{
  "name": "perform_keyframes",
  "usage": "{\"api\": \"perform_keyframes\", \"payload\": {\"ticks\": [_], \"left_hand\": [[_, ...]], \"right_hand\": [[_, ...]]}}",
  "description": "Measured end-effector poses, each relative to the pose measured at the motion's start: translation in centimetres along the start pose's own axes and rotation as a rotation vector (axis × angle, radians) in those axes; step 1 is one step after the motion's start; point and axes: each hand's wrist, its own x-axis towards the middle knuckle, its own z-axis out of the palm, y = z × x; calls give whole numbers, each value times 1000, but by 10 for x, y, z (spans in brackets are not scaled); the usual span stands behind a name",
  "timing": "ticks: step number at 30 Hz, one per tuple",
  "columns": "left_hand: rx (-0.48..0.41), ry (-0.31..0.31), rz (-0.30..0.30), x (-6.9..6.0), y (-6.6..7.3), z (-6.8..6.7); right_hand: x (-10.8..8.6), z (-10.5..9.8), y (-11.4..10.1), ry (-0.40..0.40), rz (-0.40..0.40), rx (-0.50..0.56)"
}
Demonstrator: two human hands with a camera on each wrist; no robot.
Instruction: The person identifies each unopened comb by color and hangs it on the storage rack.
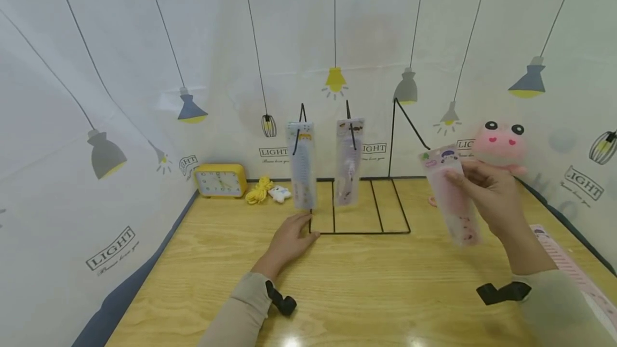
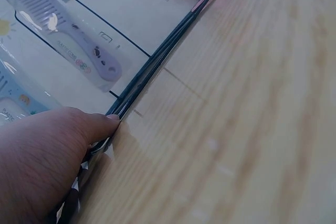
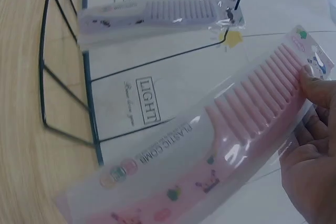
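Note:
A black wire display rack point(image 1: 359, 233) stands on the table with upright hooks. A blue comb in a clear pouch point(image 1: 302, 167) hangs on its left hook, a purple packaged comb point(image 1: 348, 167) on the middle one. My left hand point(image 1: 289, 244) holds the front left corner of the rack's base, its thumb on the wire; its other fingers are mostly hidden in the left wrist view. In my right hand point(image 1: 494, 197) a pink packaged comb point(image 3: 252, 108) is pinched near its upper part. The pouch's top edge is at the right hook's tip; whether the hook passes through it I cannot tell.
A yellow clock point(image 1: 220, 180), a coil of yellow cord point(image 1: 259, 190) and a small white figure point(image 1: 279, 193) lie at the back left. A pink plush toy point(image 1: 501, 146) sits at the back right. Near the right sleeve lies a pink striped item point(image 1: 569, 261).

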Motion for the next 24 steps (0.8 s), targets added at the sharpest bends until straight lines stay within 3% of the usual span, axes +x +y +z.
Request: {"api": "perform_keyframes", "payload": {"ticks": [5,16,24], "left_hand": [[5,-9,-4,0,-3,1],[4,-2,1,2,-2,0],[10,4,2,1,-3,1]], "right_hand": [[5,16,-1,21,-12,47],[16,26,13,11,85,-97],[36,33,21,9,130,-169]]}}
